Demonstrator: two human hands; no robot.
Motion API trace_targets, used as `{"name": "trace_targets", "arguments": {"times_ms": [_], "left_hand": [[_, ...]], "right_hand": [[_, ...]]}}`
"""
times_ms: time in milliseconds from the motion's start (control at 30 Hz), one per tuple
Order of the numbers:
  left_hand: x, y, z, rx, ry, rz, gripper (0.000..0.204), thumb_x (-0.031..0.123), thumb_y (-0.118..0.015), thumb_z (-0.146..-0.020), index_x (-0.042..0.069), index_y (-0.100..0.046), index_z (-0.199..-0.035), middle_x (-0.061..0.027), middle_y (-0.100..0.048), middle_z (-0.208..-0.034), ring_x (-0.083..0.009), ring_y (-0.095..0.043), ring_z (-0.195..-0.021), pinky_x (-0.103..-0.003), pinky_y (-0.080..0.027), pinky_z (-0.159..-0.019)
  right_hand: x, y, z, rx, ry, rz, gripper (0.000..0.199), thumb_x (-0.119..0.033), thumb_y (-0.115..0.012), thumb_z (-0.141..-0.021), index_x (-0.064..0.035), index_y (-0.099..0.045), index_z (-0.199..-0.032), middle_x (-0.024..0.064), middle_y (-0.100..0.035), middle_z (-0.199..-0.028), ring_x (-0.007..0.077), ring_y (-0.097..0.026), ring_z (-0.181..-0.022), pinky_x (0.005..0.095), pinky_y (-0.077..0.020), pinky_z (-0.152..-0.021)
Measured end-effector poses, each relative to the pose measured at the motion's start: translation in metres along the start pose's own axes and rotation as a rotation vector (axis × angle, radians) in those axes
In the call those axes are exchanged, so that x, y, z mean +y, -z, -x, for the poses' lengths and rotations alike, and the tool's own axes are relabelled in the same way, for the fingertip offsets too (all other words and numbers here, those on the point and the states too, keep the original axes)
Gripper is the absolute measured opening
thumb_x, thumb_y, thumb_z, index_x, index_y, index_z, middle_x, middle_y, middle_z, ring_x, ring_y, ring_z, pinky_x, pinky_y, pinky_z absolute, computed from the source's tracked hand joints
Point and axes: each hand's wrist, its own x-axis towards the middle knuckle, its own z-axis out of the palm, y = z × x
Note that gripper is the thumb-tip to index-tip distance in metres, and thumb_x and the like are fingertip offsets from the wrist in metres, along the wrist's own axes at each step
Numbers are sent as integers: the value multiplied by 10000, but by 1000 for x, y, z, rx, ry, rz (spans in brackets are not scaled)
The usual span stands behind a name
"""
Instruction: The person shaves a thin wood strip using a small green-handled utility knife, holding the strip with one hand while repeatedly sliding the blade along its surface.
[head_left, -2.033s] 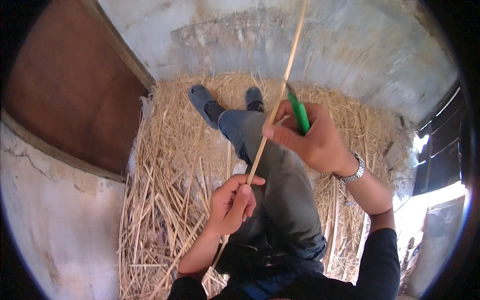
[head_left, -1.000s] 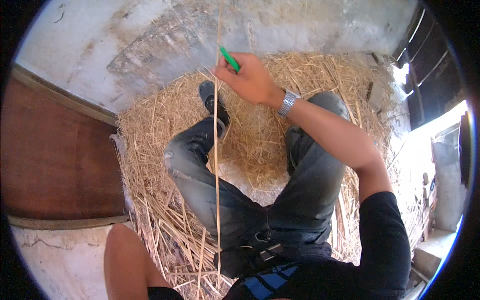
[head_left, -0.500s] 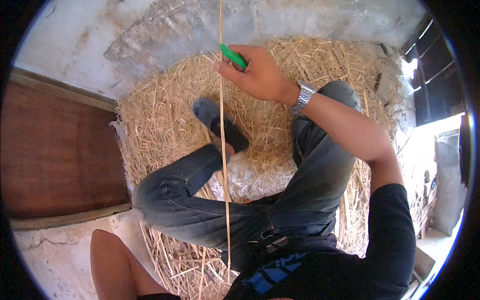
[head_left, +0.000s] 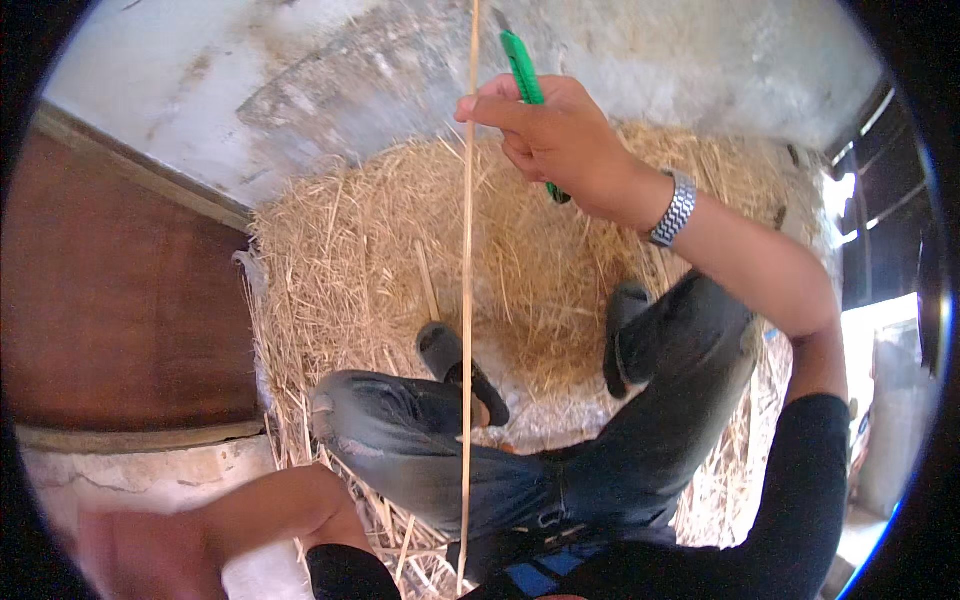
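Observation:
In the upper middle, my right hand [head_left: 585,140] is closed around a green utility knife [head_left: 522,68]. The knife tilts upward, its dark blade tip beside a thin, pale strip [head_left: 467,300] that looks like split bamboo or wood. My right thumb and forefinger pinch this long strip. It hangs nearly straight down past my legs toward my lap, and its top runs out of view. At the lower left my left hand [head_left: 150,555] is smeared by motion, so its fingers cannot be made out. It is apart from the strip.
Straw-like scraps [head_left: 370,240] cover the floor around my bent legs [head_left: 640,440] and sandals [head_left: 450,355]. A stained pale wall [head_left: 700,60] rises ahead. To the left is a brown wooden panel [head_left: 130,300] in a frame. Bright gaps and dark slats stand at the right.
My right hand has moved up and right with the strip, and the knife now points more upright. My left hand has swung into view at lower left. My legs appear lower.

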Motion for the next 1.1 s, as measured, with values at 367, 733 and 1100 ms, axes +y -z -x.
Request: {"name": "trace_targets", "arguments": {"times_ms": [367,733,1100], "left_hand": [[-24,-116,179,-870,1346,867,530,298,-401,-1055,59,-257,-1506,-70,-601,-695,-123,-575,-508,-224,-427,-481],[-63,-109,188,-559,1369,655,529,190,-463,-1045,97,-268,-1528,32,-455,-582,-45,-416,-478,-214,-328,-444],[-73,-121,195,-416,1628,1013,478,93,-460,-1031,169,-374,-1495,52,-304,-589,-41,-241,-460,-212,-231,-437]], "right_hand": [[60,-3,-29,129,-71,57,304,-296,-689,-913,8,-675,-926,-20,-559,-658,41,-437,-599,272,-365,-517],[56,1,-39,-307,102,763,416,-443,-553,-954,-37,-633,-913,157,-583,-618,317,-584,-540,418,-436,-514],[85,16,-65,-68,83,874,350,-449,-578,-936,-115,-682,-961,153,-590,-586,369,-605,-539,456,-463,-500]]}}
